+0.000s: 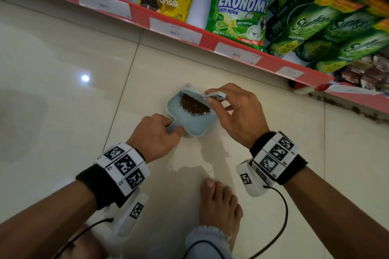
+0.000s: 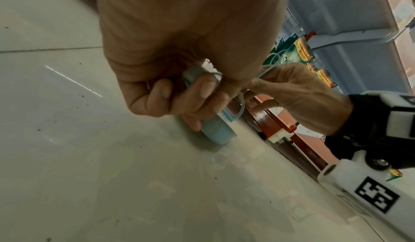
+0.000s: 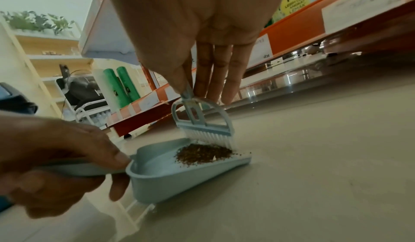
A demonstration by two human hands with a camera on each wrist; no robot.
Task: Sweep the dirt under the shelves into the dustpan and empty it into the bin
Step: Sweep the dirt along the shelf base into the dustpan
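A small pale blue dustpan (image 1: pixel 179 111) (image 3: pixel 157 164) lies on the tiled floor in front of the red shelf. A heap of brown dirt (image 1: pixel 194 104) (image 3: pixel 203 154) sits inside it near the open lip. My left hand (image 1: pixel 156 136) (image 2: pixel 179 93) (image 3: pixel 56 157) grips the dustpan's short handle. My right hand (image 1: pixel 233 109) (image 3: pixel 202 64) pinches the handle of a small pale blue brush (image 1: pixel 202 96) (image 3: pixel 202 127), whose white bristles stand at the pan's lip, right beside the dirt. The bin is not in view.
The red shelf edge (image 1: pixel 174 29) with price labels runs diagonally above the pan, stocked with green soap pouches (image 1: pixel 237 12) and sachets. A dark gap under the shelf (image 1: pixel 347 107) lies to the right. My bare foot (image 1: pixel 219 204) stands just behind the pan. Small specks dot the floor (image 2: pixel 54 121).
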